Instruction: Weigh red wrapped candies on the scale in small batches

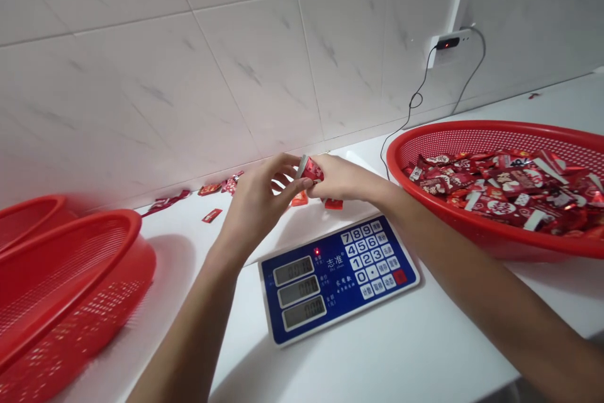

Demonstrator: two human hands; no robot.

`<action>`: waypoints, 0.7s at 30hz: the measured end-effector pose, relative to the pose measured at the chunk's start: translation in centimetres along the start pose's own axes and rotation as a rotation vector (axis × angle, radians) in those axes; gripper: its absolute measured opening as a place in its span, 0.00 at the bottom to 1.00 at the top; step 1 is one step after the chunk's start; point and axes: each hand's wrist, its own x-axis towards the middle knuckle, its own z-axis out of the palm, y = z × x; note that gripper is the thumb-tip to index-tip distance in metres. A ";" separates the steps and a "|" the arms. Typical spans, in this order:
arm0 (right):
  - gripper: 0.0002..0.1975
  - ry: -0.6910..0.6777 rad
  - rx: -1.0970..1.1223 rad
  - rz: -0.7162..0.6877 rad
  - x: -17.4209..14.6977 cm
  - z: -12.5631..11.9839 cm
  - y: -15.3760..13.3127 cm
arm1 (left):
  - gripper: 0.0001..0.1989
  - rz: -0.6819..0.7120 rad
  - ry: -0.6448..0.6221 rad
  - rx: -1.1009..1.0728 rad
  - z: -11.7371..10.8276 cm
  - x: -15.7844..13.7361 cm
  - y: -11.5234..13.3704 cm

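Note:
Above the pan of a digital scale (342, 277), my two hands meet around a small red packet (312, 170) with a silvery end. My left hand (267, 195) has its curled fingers and thumb at the packet's silvery end. From the other side my right hand (340, 176) closes on it, with most of its fingers hidden. Under the hands, small orange-red packets (333, 204) lie on the white scale pan (278, 236). The scale's blue panel faces me, with number keys and three grey displays; a small red light glows.
To the right stands a red plastic basket (472, 128) full of red snack packets (500, 186). Red baskets (132, 227) stand at the left. Several loose packets (212, 215) lie along the tiled wall (245, 76). A thin black cable (399, 129) runs from a wall socket (438, 60) behind the right basket.

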 end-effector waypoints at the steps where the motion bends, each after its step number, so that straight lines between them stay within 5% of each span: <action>1: 0.11 -0.002 0.003 -0.006 0.0 0.0 -0.1 | 0.08 -0.001 0.017 0.002 0.1 -0.1 0.1; 12: 0.14 -0.070 0.018 0.003 0.0 0.1 0.2 | 0.11 0.001 -0.045 0.065 0.1 -0.2 -0.2; 21: 0.08 -0.119 0.578 -0.101 -1.2 0.1 -1.7 | 0.20 -0.147 0.113 -0.221 -1.2 0.0 0.6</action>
